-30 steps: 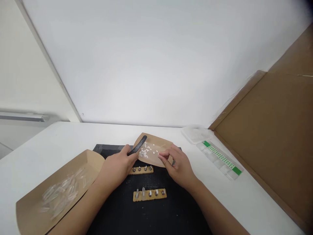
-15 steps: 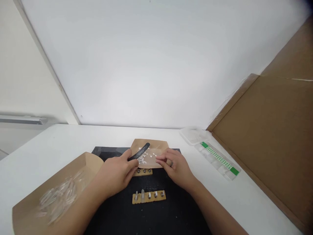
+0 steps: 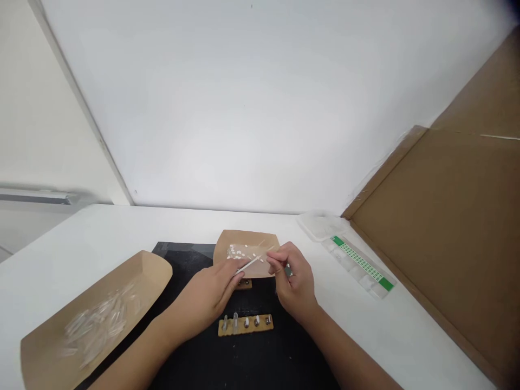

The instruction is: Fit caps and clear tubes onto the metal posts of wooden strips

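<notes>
My left hand (image 3: pixel 215 284) holds a curved nail file (image 3: pixel 247 265), now seen edge-on as a thin pale strip. Its far end reaches to just beside the fingertips of my right hand (image 3: pixel 292 273). Those fingers are pinched together; what is between them is too small to make out. A bit of something dark grey-green (image 3: pixel 288 270) shows at the curled right fingers. Below both hands lies a brown paper tray (image 3: pixel 247 238) with small white pieces (image 3: pixel 235 253) scattered in it. The left fingers overlap its near edge.
Nearer me, a tan strip (image 3: pixel 246 326) with metal studs bears clear and white tips on a black mat (image 3: pixel 239 365). Another studded strip (image 3: pixel 244 284) is partly hidden. At left sits a paper tray (image 3: pixel 154 262) of clear tips (image 3: pixel 101 319). Right: clear plastic cases (image 3: pixel 363 265), cardboard (image 3: pixel 442 244).
My left hand has turned the nail file from its dark face to its edge and lowered it toward my right fingers. My right hand has curled and tilted more upright.
</notes>
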Tool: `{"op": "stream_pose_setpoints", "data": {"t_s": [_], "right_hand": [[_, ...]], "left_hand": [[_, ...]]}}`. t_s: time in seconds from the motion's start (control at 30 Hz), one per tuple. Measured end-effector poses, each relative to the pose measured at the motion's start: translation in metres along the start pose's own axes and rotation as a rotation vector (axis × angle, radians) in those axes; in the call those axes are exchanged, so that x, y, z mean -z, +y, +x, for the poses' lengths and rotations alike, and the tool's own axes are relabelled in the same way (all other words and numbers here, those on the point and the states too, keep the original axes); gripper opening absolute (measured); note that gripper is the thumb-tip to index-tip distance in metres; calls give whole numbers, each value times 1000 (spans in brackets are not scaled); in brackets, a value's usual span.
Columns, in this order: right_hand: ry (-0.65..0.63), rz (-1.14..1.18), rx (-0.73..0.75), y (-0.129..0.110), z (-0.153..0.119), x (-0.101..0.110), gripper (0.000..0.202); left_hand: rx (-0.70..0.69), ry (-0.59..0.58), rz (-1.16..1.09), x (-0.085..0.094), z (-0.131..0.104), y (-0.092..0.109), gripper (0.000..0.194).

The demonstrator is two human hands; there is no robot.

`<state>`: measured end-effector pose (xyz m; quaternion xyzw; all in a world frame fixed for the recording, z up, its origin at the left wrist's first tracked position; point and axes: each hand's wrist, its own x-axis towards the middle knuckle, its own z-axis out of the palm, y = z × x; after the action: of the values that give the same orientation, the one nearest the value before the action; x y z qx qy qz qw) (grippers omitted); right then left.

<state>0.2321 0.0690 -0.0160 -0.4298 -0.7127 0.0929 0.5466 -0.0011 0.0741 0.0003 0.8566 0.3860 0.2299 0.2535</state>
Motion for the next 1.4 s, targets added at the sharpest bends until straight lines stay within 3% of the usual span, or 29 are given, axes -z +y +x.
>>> {"op": "stream_pose_setpoints", "data": {"t_s": [0.07, 0.17, 0.3, 0.43, 0.53, 1.03, 1.3, 1.4], "right_hand": [[42, -6, 18, -3, 0, -2, 15], [86, -36, 30, -6, 1, -5, 14], [122, -82, 33, -6, 3, -7, 13], [130, -113, 28, -5, 6, -8, 11], [92, -120, 29, -4, 7, -9, 13], [-118, -150, 59, -2, 19, -22, 19], [-174, -157, 84, -6, 19, -22, 20], [-134, -183, 66, -7, 19, -23, 21]], "left_hand": [[-59, 21, -70, 1, 2, 7, 36], [-34, 68, -196, 2, 4, 16, 36], [139, 96, -369, -4, 5, 19, 46], [357, 64, -697, -16, 4, 16, 50], [420, 69, -850, -21, 2, 15, 50], [385, 156, -780, -21, 2, 13, 49], [346, 180, -727, -18, 5, 15, 48], [331, 204, -709, -18, 5, 17, 46]]}}
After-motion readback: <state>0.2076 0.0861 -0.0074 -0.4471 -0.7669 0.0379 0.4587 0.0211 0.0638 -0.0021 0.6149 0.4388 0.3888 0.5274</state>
